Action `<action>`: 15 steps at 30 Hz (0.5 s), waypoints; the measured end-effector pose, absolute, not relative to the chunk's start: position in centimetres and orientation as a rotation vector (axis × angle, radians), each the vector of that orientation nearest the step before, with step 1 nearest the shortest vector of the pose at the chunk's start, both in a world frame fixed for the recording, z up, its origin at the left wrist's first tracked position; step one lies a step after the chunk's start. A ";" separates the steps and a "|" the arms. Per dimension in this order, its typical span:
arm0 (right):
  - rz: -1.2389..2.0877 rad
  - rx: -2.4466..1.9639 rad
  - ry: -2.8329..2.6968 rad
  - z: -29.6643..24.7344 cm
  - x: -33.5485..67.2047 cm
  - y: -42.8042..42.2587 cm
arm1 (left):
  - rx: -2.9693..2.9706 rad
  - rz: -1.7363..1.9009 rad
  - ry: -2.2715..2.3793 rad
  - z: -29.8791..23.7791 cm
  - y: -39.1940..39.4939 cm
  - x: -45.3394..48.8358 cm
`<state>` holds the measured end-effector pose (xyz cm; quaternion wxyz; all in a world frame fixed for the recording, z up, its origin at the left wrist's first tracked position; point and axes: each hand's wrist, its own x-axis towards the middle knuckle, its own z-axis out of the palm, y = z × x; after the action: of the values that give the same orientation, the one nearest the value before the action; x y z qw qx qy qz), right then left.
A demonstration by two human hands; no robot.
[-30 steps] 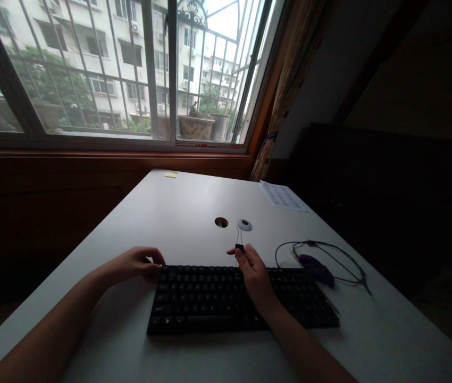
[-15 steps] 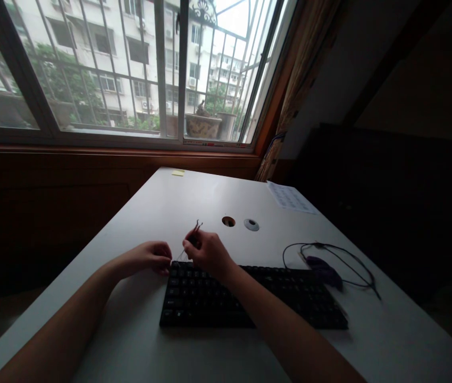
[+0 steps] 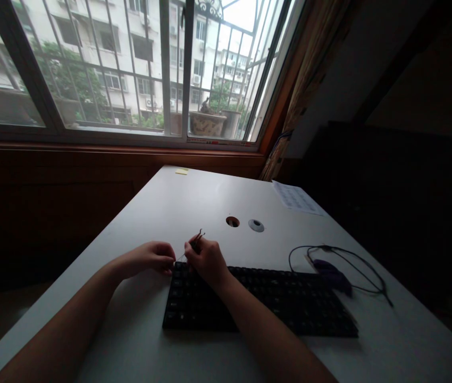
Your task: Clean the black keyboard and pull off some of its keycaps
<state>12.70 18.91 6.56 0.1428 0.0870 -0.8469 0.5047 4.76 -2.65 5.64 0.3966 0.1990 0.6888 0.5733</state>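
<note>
A black keyboard point(image 3: 258, 298) lies flat on the white desk, its keys facing up. My left hand point(image 3: 157, 257) is closed at its far left corner, fingers curled against the edge; what the fingertips grip is partly hidden. Over the top left keys, my right hand point(image 3: 209, 259) pinches a keycap puller point(image 3: 199, 236) with thin wires. Two small hooked ends of the puller stick up above the fingers, and its wires point down to the left, close to the corner key. Whether they touch a key is too small to tell.
A coiled black cable point(image 3: 369, 266) and a dark purple item point(image 3: 332, 275) lie at the keyboard's far right. Beyond are a round desk hole point(image 3: 233, 222), its grey cover point(image 3: 256, 225), a printed sheet point(image 3: 298, 198) and a yellow sticky note point(image 3: 182, 171).
My right hand and the puller have dropped a little toward the keyboard's top left keys. My left hand stays at the corner. The whole view has shifted slightly.
</note>
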 end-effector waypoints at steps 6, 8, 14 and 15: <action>1.137 0.397 -2.569 6.3 12.9 18.7 | 0.537 1.443 1.775 5.6 -2.5 4.9; 1.014 0.470 -2.614 6.1 12.9 18.5 | 0.526 1.444 1.784 5.6 -2.4 4.9; 0.908 0.396 -2.659 6.3 12.8 17.8 | 0.512 1.436 1.827 5.4 -2.3 4.9; 0.945 0.330 -2.651 6.5 12.7 17.8 | 0.516 1.425 1.840 5.4 -2.3 4.9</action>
<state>12.74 17.80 6.50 0.1531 0.1151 -0.9245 0.3296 4.91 -2.32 5.39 0.3700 0.2012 0.7170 0.5554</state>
